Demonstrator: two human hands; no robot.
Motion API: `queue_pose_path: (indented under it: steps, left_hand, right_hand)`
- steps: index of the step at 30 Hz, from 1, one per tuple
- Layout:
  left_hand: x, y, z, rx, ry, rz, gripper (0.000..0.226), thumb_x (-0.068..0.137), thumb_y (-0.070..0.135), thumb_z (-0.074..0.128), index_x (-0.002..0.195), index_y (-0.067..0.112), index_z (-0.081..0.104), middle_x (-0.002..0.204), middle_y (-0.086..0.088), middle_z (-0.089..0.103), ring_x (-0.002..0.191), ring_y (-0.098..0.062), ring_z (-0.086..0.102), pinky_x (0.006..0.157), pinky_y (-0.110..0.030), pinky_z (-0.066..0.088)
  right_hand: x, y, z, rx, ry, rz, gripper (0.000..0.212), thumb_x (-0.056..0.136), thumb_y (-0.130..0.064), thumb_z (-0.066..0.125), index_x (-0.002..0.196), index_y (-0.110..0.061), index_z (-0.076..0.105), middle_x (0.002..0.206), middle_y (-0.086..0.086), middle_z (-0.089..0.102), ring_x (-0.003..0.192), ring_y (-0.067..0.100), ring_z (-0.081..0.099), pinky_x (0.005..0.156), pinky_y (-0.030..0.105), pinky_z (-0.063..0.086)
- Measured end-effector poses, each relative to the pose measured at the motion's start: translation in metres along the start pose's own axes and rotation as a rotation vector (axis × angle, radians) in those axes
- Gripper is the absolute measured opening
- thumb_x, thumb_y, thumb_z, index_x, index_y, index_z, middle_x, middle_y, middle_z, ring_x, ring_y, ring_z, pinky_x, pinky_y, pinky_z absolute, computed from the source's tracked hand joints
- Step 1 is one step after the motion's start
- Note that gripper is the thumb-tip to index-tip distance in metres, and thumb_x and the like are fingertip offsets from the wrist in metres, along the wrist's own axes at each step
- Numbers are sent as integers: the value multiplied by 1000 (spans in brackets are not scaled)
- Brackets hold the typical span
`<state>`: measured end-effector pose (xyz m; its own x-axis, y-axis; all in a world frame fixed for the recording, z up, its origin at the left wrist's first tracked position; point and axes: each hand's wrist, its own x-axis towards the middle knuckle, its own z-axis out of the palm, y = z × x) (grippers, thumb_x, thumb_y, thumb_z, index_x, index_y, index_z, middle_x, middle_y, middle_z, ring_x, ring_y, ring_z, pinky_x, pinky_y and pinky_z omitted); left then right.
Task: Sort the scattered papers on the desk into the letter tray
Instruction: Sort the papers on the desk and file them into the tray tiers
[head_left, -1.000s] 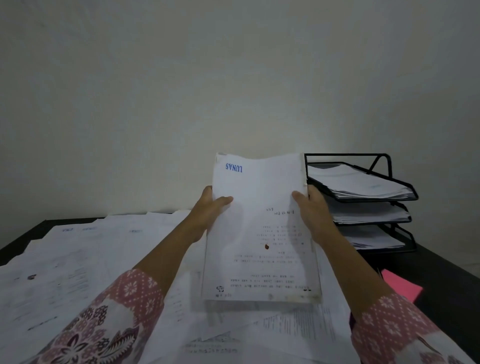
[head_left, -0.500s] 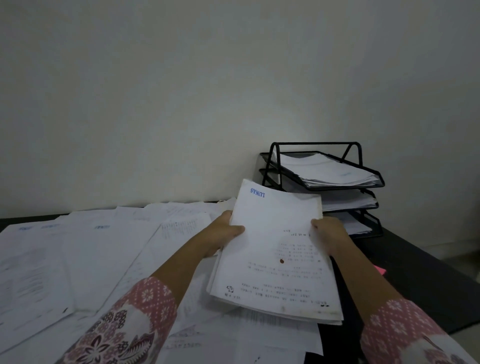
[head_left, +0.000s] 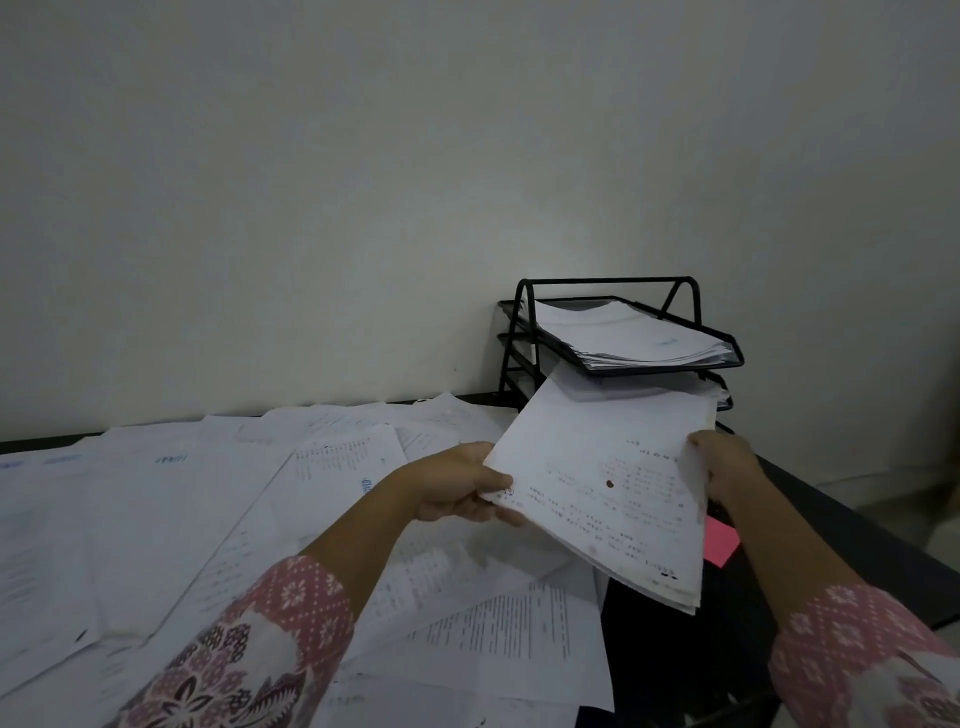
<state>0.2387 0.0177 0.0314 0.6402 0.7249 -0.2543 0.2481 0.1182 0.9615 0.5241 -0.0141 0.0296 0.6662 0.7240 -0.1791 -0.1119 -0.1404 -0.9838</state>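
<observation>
Dark desk (head_left: 841, 527) against a plain pale wall (head_left: 363, 182); dim light. Loose sheets (head_left: 182, 519) cover most of the desk's left and middle, overlapping, printed sides up. A pink note (head_left: 721, 540) lies on the bare dark surface at right, partly under the held stack. A black wire letter tray (head_left: 608, 281) with stacked tiers stands at the back right, near the wall. The top tier holds a thick pile of paper (head_left: 623, 332); the middle tier also holds paper, visible only at its right end; the lowest tier is mostly hidden. A stack of papers (head_left: 597, 467) is held off the desk, tilted, with its far edge up under the front rim of the top tier, at the mouth of the middle tier; cannot tell whether it is inside. The left hand (head_left: 447, 486) pinches the stack's left edge, thumb on top, fingers curled beneath. The right hand (head_left: 724, 462) grips the right edge, its fingers hidden behind the sheets. Patterned pink sleeves (head_left: 291, 623) on both arms.
</observation>
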Motion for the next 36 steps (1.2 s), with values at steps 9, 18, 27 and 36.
queue_pose_path:
  steps: [9, 18, 27, 36]
  left_hand:
    - [48, 25, 31, -118, 225, -6, 28, 96, -5, 38, 121, 3, 44, 116, -16, 54, 50, -7, 65, 40, -11, 39]
    - [76, 33, 64, -386, 225, 62, 41, 95, -6, 38, 135, -4, 29, 106, -26, 58, 55, -19, 69, 48, -20, 54]
    - [62, -22, 39, 365, 434, 173, 54, 98, 52, 25, 124, 14, 54, 109, -4, 61, 103, -22, 57, 91, -35, 46]
    - [58, -101, 10, 1179, 560, 196, 82, 76, 63, 3, 138, 24, 41, 147, 1, 33, 135, -18, 30, 114, -44, 12]
  right_hand:
    - [1, -2, -20, -110, -109, 17, 25, 92, -12, 56, 109, 5, 55, 83, 14, 55, 70, 28, 53, 64, 35, 46]
    - [-6, -1, -27, 419, -212, 72, 8, 93, -14, 53, 86, -9, 52, 81, 11, 57, 62, 18, 59, 37, 15, 45]
    - [9, 7, -5, 481, -97, -41, 14, 93, 3, 49, 81, -3, 50, 74, 10, 52, 41, 7, 58, 42, 12, 47]
    - [38, -4, 16, 321, -63, -54, 19, 90, 12, 41, 104, -1, 42, 75, 18, 51, 57, 22, 53, 37, 19, 47]
